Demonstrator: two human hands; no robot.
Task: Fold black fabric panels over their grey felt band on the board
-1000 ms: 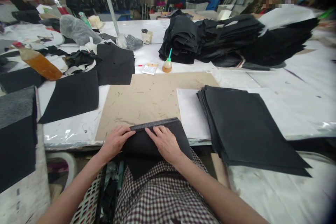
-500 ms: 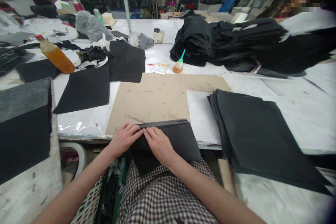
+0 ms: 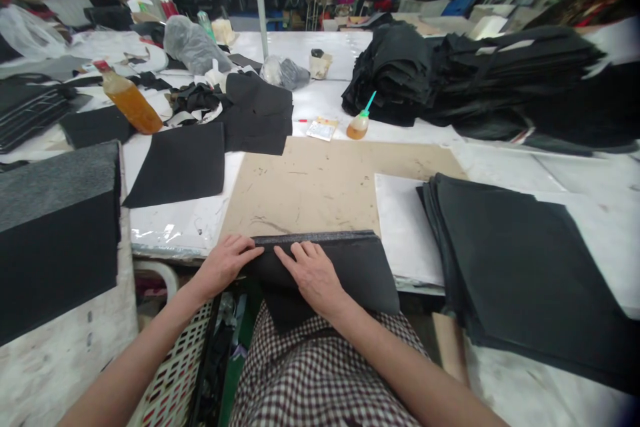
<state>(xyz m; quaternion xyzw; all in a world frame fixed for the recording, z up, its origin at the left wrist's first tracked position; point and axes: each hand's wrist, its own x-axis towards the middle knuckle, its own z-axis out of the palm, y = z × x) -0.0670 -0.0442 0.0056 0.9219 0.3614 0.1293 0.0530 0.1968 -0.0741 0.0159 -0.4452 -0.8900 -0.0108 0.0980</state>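
Note:
A black sheet of material (image 3: 350, 273) lies across the table's front edge, its lower part hanging over my lap. Along its far edge runs a narrow folded strip (image 3: 345, 236) with a greyish, rougher surface. My left hand (image 3: 227, 265) grips the left end of that strip, thumb stretched along it and fingers bent over the edge. To its right, my right hand (image 3: 313, 273) holds the folded edge near its middle, with the fingers curled onto it and the thumb pointing left. A small gap separates the two thumbs. The sheet's underside is hidden.
A beige board (image 3: 310, 180) lies beneath the work. Stacked black sheets (image 3: 520, 267) are at the right, and more black pieces (image 3: 183, 163) at the left. Farther back stand a small glue bottle (image 3: 358, 125), a tilted bottle of amber liquid (image 3: 133, 103) and a large black pile (image 3: 475, 80).
My hands have moved apart along the folded edge, the left one leftward and the right one slightly right. The whole view has shifted, so the table's things appear farther right.

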